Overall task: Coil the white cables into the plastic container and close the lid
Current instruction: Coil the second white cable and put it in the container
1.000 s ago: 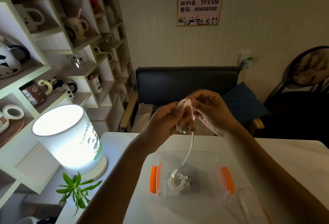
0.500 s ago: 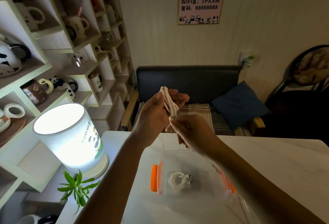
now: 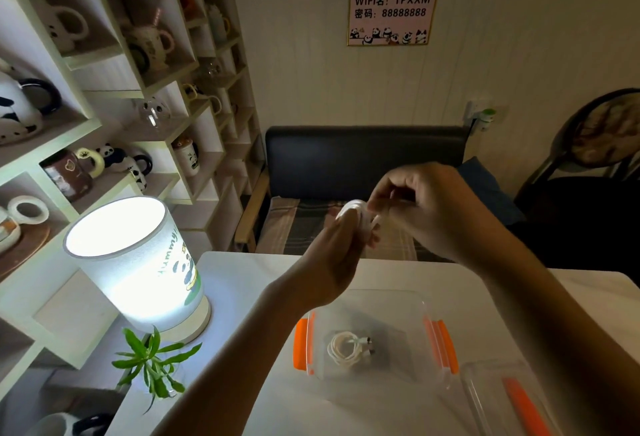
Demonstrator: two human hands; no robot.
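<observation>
My left hand [image 3: 341, 245] grips the looped white cable [image 3: 356, 215] above the plastic container [image 3: 408, 300]; my right hand [image 3: 420, 208] pinches its loose end. If that pinch slips, I judge the loops will spring open. One coiled cable [image 3: 348, 349] lies inside the container; its lid [image 3: 512, 397] rests just right, a lamp [image 3: 138, 262] left on the counter [image 3: 588, 293].

Dim room lit mainly by the glaring lamp [image 3: 135, 262]; wide-angle edges bend, corners darken.

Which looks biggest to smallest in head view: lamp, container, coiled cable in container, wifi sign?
1. lamp, though nearness may inflate it
2. container
3. wifi sign
4. coiled cable
</observation>
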